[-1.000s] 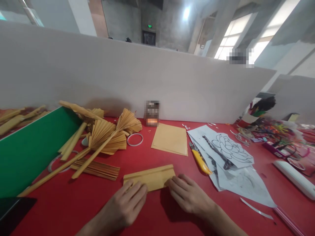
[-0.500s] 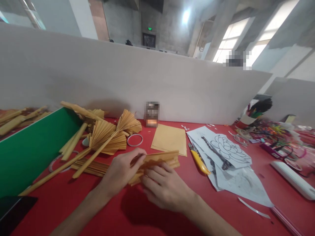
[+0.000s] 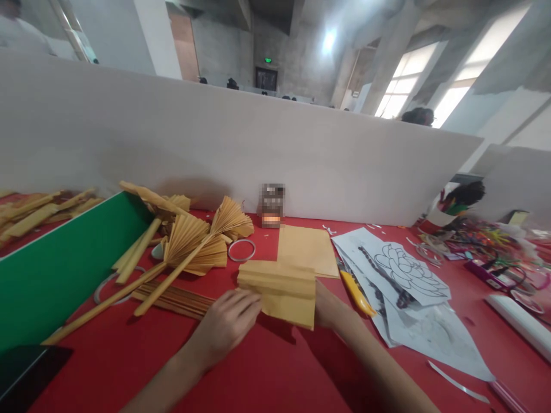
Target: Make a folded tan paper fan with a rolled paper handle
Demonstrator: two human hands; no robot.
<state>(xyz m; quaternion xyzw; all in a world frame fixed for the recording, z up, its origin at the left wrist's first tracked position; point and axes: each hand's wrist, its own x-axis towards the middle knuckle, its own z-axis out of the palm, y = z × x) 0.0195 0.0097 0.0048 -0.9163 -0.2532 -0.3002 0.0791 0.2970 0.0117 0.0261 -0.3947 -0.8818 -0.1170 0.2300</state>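
Note:
A sheet of yellow-brown paper (image 3: 288,301), with pleat folds along its upper part, is held up above the red table. My left hand (image 3: 235,321) is closed on its lower left edge, fingers curled over the paper. At the right edge, my right hand (image 3: 325,307) grips the sheet from behind, its fingers mostly hidden by it. Beyond the sheet lie flat square papers (image 3: 307,246) of the same colour. Left of my left hand rests a stack of pleated brown paper strips (image 3: 176,298), partly under the stick of a folded paper fan (image 3: 193,244).
A green divider (image 3: 77,269) stands at the left. A yellow utility knife (image 3: 358,293) lies beside drawings of a flower (image 3: 411,272). A tape ring (image 3: 241,250) sits near the fans. Craft supplies (image 3: 482,223) fill the right side, before a white partition (image 3: 301,160).
The pleated paper has been turned and opened out, so a flat part now hangs below the folds. My right hand has moved behind its right edge. The view has shifted slightly.

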